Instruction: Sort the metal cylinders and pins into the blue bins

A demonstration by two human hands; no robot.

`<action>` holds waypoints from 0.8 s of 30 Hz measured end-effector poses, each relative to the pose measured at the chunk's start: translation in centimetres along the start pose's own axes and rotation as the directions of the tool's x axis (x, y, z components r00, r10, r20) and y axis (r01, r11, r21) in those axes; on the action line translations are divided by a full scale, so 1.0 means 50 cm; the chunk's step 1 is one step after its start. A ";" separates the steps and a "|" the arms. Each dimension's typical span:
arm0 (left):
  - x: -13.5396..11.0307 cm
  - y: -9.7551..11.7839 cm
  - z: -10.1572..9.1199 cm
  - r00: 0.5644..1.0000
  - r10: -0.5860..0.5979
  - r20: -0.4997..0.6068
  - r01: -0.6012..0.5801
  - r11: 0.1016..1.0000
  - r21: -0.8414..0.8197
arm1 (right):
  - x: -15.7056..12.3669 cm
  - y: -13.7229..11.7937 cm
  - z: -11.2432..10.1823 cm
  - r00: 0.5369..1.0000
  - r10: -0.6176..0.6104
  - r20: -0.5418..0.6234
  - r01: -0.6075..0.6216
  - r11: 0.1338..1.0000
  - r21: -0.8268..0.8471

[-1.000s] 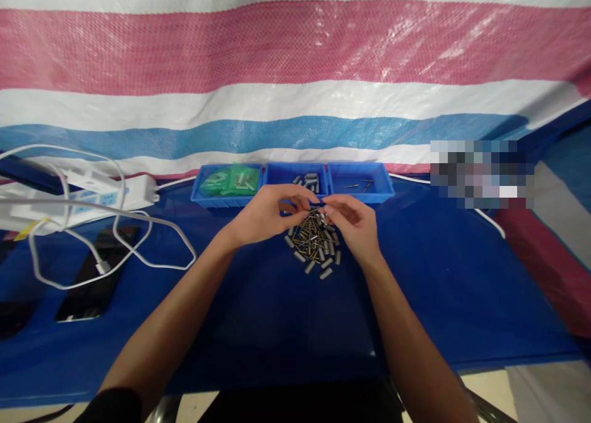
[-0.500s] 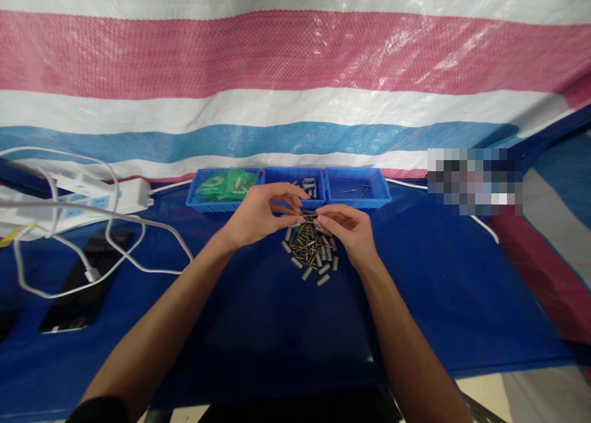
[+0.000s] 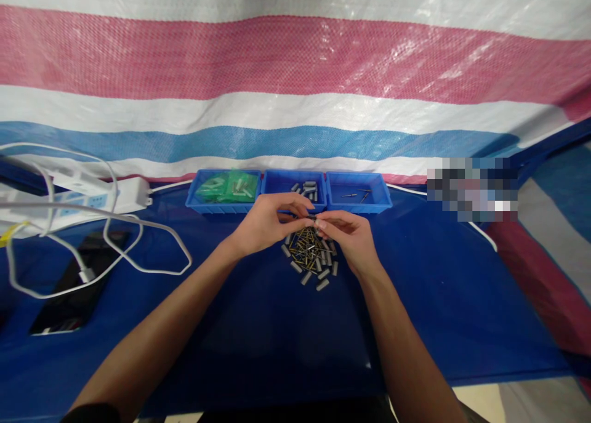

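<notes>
My left hand (image 3: 270, 223) and my right hand (image 3: 348, 235) meet fingertip to fingertip just above a pile of small metal parts (image 3: 311, 257), brass pins and grey sleeves, on the blue table cover (image 3: 258, 324). Both hands are pinched closed on a tiny part between them; it is too small to name. Behind the hands stand three blue trays: the left tray (image 3: 225, 189) holds green bags, the middle tray (image 3: 295, 189) holds grey sleeves, the right tray (image 3: 357, 192) holds a few pins.
A white power strip (image 3: 104, 195) with white cables (image 3: 138, 238) lies at the left. A dark phone (image 3: 67, 287) rests under the cables. A striped tarp (image 3: 295, 84) hangs behind the table. The table's front edge runs near my elbows.
My hands have drawn closer together, fingertips now touching over the pile. The view has shifted slightly; the pile and trays stay put.
</notes>
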State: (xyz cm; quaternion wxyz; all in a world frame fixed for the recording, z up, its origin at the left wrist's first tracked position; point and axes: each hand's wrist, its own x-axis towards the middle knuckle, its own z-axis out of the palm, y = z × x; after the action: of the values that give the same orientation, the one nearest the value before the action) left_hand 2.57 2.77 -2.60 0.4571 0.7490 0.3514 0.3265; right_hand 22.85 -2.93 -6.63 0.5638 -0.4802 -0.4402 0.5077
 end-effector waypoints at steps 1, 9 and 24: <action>0.000 -0.001 -0.003 1.000 0.009 0.000 -0.009 0.997 0.074 | 0.001 0.001 -0.001 0.998 -0.036 -0.051 0.036 0.999 -0.015; -0.003 -0.020 -0.032 0.916 0.062 0.397 -0.284 0.800 0.529 | 0.013 0.004 -0.023 0.910 -0.271 -0.312 0.220 0.957 -0.191; -0.007 -0.023 -0.017 0.926 -0.025 0.377 -0.282 0.618 0.734 | 0.013 0.010 -0.021 0.942 -0.222 -0.251 0.189 0.970 -0.152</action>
State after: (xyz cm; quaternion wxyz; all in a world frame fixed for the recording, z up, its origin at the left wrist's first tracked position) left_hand 1.43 3.23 -3.40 0.1191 0.9412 0.3142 0.0362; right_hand 23.89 -2.38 -7.28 0.6365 -0.5299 -0.4392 0.3481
